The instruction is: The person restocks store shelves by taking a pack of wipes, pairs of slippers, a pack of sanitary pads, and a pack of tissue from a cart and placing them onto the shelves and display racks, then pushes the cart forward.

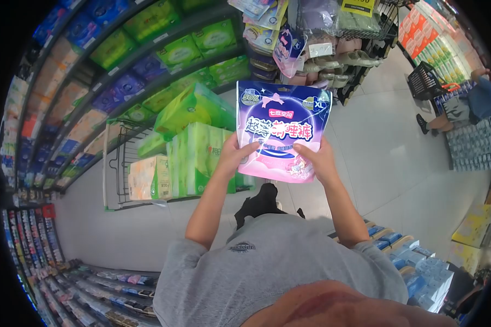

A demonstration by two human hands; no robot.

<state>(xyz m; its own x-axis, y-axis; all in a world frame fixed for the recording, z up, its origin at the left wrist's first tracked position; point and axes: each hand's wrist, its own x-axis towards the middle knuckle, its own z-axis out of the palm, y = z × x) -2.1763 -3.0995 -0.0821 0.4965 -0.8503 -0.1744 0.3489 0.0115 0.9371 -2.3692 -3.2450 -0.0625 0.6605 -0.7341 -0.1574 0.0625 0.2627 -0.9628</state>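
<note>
A purple and pink plastic pouch [281, 122], printed with Chinese lettering and "XL", is held upright in front of my chest, its printed face toward me. It looks like a pack of overnight period pants. My left hand [238, 155] grips its lower left side, with the thumb on the front. On the lower right side my right hand [317, 158] does the same. The other fingers of both hands are hidden behind the pouch. Just left of my left hand, green packs of tissue [193, 152] are stacked in a wire cart.
The wire cart [110, 163] also holds an orange and white pack [147, 177]. Shelves of tissue packs [131, 71] curve along the left. Ahead hangs a rack of slippers [343, 60]. At right are a person [474, 103], a black basket [424, 80] and stacked goods [477, 141].
</note>
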